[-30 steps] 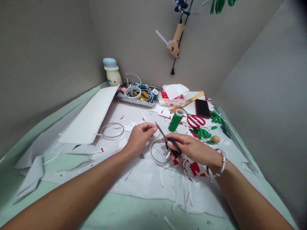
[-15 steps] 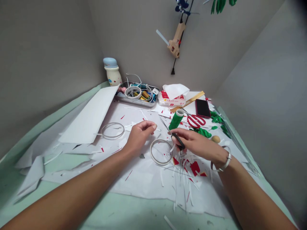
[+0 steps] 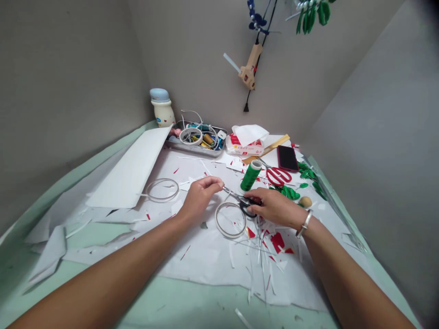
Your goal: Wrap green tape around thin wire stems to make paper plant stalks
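Observation:
My right hand (image 3: 272, 206) grips a small pair of scissors (image 3: 247, 210) by its black handles. The blades point left and reach the fingertips of my left hand (image 3: 202, 194). There the thumb and fingers are pinched together, and whatever lies between them is too small to make out. Just below the scissors a ring-shaped roll of narrow tape (image 3: 216, 221) lies flat on the paper. A spool of green thread (image 3: 250, 176) stands, slightly tilted, behind the scissors.
Red-handled scissors (image 3: 278, 176), a phone (image 3: 287, 158) and green leaf shapes (image 3: 288, 192) lie at right. Tissues (image 3: 245, 145) and a metal tray (image 3: 195, 147) stand at the back. A glue gun (image 3: 251, 68) hangs on the wall. Red scraps (image 3: 277, 242) and wires litter the front.
My right hand has turned the scissors from pointing up and left to lying lower, their tips now at my left fingertips. My left hand keeps its pinch. The view has tilted slightly upward.

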The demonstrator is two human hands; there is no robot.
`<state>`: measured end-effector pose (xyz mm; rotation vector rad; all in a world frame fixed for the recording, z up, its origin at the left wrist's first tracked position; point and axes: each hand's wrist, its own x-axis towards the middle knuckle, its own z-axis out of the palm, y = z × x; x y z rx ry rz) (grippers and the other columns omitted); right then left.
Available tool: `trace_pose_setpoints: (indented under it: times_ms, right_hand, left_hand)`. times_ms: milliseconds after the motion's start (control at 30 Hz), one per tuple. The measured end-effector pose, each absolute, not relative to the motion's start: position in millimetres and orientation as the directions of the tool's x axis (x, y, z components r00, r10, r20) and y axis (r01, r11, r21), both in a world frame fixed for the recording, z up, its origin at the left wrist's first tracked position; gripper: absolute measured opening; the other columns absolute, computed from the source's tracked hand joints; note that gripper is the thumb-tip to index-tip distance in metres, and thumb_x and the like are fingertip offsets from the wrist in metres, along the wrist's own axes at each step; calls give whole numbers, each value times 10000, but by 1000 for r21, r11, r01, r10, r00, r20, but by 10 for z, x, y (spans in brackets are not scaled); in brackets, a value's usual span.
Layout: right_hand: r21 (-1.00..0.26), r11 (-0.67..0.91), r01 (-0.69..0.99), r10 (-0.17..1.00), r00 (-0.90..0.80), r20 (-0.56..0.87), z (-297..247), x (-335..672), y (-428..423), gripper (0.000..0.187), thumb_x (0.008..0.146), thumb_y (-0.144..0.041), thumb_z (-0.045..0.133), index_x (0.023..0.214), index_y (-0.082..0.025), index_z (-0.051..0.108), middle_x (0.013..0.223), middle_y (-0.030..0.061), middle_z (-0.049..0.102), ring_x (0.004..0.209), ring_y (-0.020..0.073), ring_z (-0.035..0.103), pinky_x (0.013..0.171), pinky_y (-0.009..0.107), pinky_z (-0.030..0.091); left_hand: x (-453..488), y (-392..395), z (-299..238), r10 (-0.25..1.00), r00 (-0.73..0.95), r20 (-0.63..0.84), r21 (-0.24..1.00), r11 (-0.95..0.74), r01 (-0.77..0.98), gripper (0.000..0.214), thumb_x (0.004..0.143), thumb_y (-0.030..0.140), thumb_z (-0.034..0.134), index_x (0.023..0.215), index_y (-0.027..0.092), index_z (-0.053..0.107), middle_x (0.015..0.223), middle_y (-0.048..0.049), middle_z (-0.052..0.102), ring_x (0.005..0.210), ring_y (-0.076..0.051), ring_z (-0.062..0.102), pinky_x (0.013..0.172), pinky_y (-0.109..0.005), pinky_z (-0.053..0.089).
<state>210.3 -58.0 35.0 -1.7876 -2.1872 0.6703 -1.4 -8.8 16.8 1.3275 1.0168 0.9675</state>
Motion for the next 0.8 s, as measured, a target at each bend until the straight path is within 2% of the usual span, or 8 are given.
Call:
trace_pose_setpoints:
  times_ms: [100,333,567,667,800]
  right_hand:
    - [-469,163,868,969,-230,-89,367,2107,-600,327,809,-268,572,1125,-237,651,1119,79,656,1006,241,591,853,356,427]
    - [-304,171,937,973,-209,-97,400,2041,-682,291,839,-242,527,1099,-230,655,1019,92,642,886,229,606,756,327,424]
    - [-209,138,968,990,-130,50,315,1943,-743,280,873,-154,461,1067,-209,655,943,96,629,836,212,601,688,296,402]
    - [-271,131,954,966,-62,249,241,1898,-725,241,894,-185,451,1021,-193,656,950,91,629,872,212,591,738,302,416]
    - [-471,228,852,899,2,438,165,1820,-734,199,904,-280,478,983,-196,641,866,56,617,791,181,571,746,292,434]
  left_hand:
    - [-15,-96,154,956,293,-20,1000,18,9,195,708,367,607,765,183,634,782,-21,624,734,-166,564,658,-264,422]
    - [-22,-115,133,939,342,30,999,-36,13,170,721,344,600,738,185,656,779,-17,628,806,-180,557,778,-295,396]
    - [-19,-150,196,920,390,42,997,-63,39,157,716,321,560,684,189,639,756,-21,626,796,-191,554,802,-305,404]
    - [-14,-158,194,905,424,39,998,-55,27,153,720,316,559,676,186,627,750,-16,615,778,-176,549,783,-285,410]
    - [0,-161,157,892,452,18,999,-37,33,176,708,345,586,714,179,645,732,-12,615,712,-159,541,707,-269,418]
